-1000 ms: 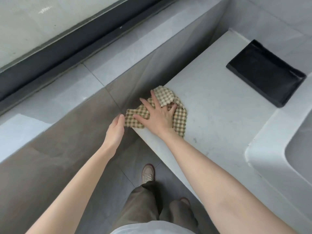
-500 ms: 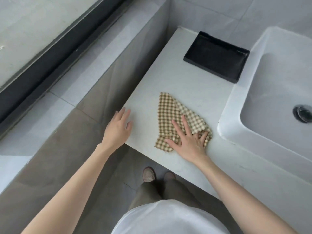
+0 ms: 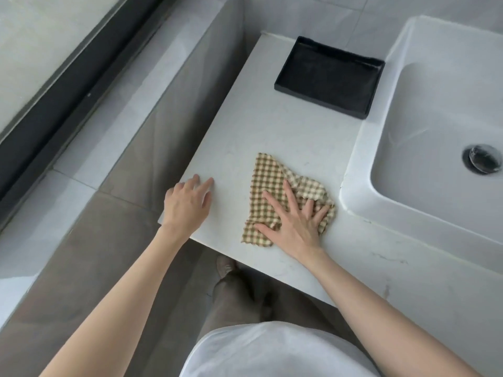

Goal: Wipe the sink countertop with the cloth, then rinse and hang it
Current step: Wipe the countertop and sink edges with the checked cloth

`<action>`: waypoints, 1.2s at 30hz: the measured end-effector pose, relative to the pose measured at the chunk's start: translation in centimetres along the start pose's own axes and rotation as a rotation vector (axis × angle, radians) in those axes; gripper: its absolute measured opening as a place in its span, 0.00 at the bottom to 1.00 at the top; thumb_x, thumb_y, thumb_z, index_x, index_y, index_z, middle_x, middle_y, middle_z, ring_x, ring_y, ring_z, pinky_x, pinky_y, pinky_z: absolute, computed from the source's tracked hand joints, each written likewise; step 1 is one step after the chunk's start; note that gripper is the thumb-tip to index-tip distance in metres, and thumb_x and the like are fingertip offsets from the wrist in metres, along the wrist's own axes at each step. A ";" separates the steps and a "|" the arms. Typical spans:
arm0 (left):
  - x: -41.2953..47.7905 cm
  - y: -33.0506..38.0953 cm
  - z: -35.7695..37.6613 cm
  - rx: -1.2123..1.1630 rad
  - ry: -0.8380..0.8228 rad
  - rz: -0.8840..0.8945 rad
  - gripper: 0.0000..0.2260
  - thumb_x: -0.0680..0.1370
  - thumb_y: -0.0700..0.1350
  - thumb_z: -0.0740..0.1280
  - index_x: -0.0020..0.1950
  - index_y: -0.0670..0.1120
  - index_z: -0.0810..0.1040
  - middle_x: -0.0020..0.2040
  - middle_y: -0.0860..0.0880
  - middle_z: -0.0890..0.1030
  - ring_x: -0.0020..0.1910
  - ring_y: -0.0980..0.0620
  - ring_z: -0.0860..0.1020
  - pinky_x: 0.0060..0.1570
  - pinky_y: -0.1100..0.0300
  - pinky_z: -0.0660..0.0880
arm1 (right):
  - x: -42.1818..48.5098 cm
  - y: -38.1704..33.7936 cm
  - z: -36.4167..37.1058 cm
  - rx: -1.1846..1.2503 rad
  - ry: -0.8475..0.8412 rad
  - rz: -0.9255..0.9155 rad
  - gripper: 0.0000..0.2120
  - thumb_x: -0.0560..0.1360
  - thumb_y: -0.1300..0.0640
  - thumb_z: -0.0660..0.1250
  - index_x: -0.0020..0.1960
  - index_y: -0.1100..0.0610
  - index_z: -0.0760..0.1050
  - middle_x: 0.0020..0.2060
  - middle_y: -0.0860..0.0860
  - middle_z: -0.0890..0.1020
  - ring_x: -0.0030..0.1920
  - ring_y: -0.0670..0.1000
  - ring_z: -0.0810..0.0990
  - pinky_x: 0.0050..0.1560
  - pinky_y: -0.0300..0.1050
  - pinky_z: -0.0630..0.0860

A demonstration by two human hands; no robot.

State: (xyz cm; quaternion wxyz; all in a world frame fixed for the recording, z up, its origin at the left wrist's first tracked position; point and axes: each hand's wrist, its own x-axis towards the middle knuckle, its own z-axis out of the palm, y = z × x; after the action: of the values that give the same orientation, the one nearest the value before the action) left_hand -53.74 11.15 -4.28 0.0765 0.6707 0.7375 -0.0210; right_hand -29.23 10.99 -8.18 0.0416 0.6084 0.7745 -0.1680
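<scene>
Pressing cloth (image 3: 268, 186) flat under our spread right hand (image 3: 295, 227); left hand (image 3: 187, 205) resting open at nine o'clock. Cloth bunching, risking skipping countertop (image 3: 272, 126) patches.

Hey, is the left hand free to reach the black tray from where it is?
Probably yes. The left hand lies flat and empty at the countertop's near left corner, and only bare surface separates it from the black tray. The cloth under the right hand sits off that path.

Black tray (image 3: 328, 77) beyond right hand, well apart. Drain (image 3: 482, 159) far right of it. Dark window frame (image 3: 54, 85) far left of left hand.
</scene>
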 end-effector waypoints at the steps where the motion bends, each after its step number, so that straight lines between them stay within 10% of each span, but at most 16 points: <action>1: 0.2 -0.1 0.0 0.006 0.022 0.024 0.14 0.79 0.48 0.59 0.63 0.50 0.75 0.59 0.44 0.78 0.43 0.37 0.78 0.44 0.49 0.74 | 0.3 -0.2 0.2 -0.001 0.035 0.046 0.37 0.68 0.21 0.45 0.73 0.30 0.41 0.78 0.45 0.39 0.67 0.69 0.61 0.64 0.79 0.43; 18: 2.2 -4.0 1.6 0.068 0.297 0.338 0.12 0.79 0.48 0.58 0.54 0.48 0.80 0.46 0.45 0.82 0.24 0.46 0.70 0.23 0.61 0.68 | 16.0 4.8 -4.8 0.108 0.224 0.455 0.39 0.67 0.20 0.44 0.75 0.35 0.52 0.78 0.44 0.48 0.76 0.61 0.51 0.71 0.68 0.36; 32: 3.2 -3.8 -1.3 0.051 0.021 0.365 0.09 0.78 0.47 0.62 0.47 0.45 0.81 0.31 0.45 0.75 0.22 0.48 0.67 0.24 0.64 0.59 | 1.6 0.9 0.3 0.152 0.162 0.439 0.34 0.75 0.30 0.48 0.77 0.38 0.43 0.79 0.50 0.48 0.77 0.60 0.49 0.75 0.55 0.41; 36: 4.7 -3.8 -2.2 0.047 0.045 0.346 0.11 0.78 0.47 0.61 0.53 0.44 0.80 0.41 0.43 0.80 0.30 0.45 0.73 0.27 0.61 0.63 | 0.0 -0.2 0.9 0.147 0.147 0.465 0.33 0.76 0.30 0.48 0.77 0.38 0.42 0.79 0.51 0.48 0.77 0.60 0.49 0.75 0.55 0.41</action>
State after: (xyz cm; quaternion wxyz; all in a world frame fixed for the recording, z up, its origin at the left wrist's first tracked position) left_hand -58.16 15.66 -3.09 0.0468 0.7894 0.6120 -0.0096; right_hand -29.49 10.62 -9.00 -0.0217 0.7822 0.6003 -0.1652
